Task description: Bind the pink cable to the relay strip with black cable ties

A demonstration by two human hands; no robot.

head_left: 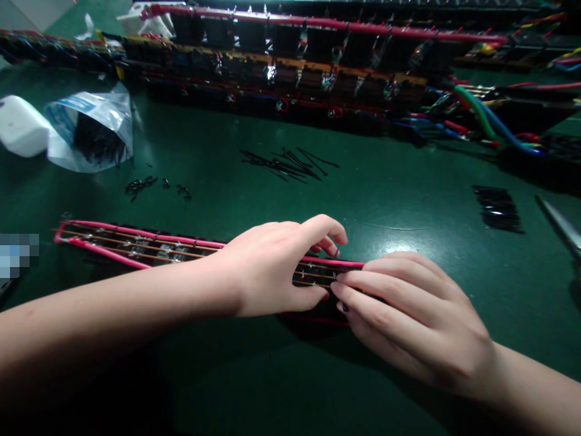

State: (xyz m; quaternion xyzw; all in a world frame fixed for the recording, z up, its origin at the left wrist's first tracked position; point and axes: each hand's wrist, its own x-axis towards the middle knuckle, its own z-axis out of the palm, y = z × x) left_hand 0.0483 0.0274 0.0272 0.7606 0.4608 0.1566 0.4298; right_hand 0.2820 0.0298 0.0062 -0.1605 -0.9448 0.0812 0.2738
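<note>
A long dark strip assembly (163,249) with pink-red cable along its edges and copper-coloured wires lengthwise lies across the green table. My left hand (276,266) rests over its middle, thumb and fingers apart on either side of it, with nothing visible between them. Over the strip's right part is my right hand (417,315), its fingertips pressed together at the wires beside my left thumb. Whatever those fingertips pinch is too small to name. The right end of the strip is hidden under my right hand.
Bundled wired assemblies (281,66) span the back. Black cable ties (285,163) lie mid-table, with small black pieces (141,185) and an open plastic bag (93,130) leftward. A white object (22,126) sits far left. Black tubes (498,209) and a metal tool (560,219) lie right.
</note>
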